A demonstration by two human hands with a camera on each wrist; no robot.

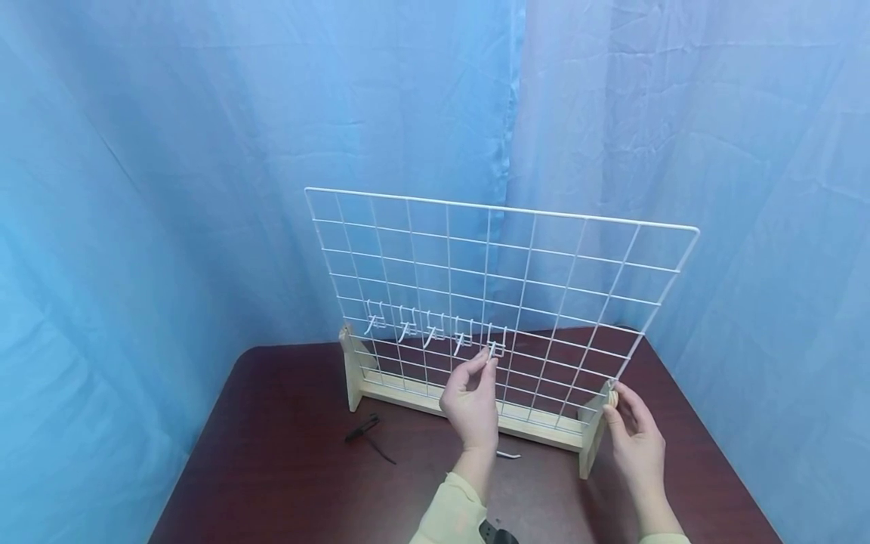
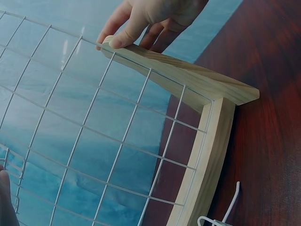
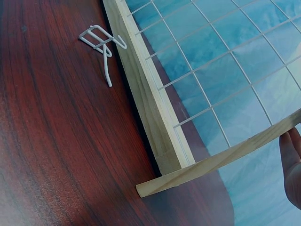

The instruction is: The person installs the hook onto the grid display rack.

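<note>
A white wire grid panel (image 1: 469, 257) stands upright in a pale wooden stand (image 1: 435, 404). Several white metal hooks (image 1: 406, 330) hang in a row along one of its lower wires. My left hand (image 1: 471, 404) pinches the prong of the rightmost hook (image 1: 498, 347) between thumb and fingertips. At the panel's right side, my right hand (image 1: 639, 438) grips the top of the stand's wooden side support (image 2: 178, 68), thumb on the near side. In the right wrist view only some fingers (image 3: 292, 160) show at the support's edge.
A loose white hook (image 3: 101, 42) lies on the dark red table (image 1: 285, 453) in front of the stand's base. Left of it rests a small black item with a thin strip (image 1: 363, 429). Blue curtains (image 1: 408, 98) surround the table.
</note>
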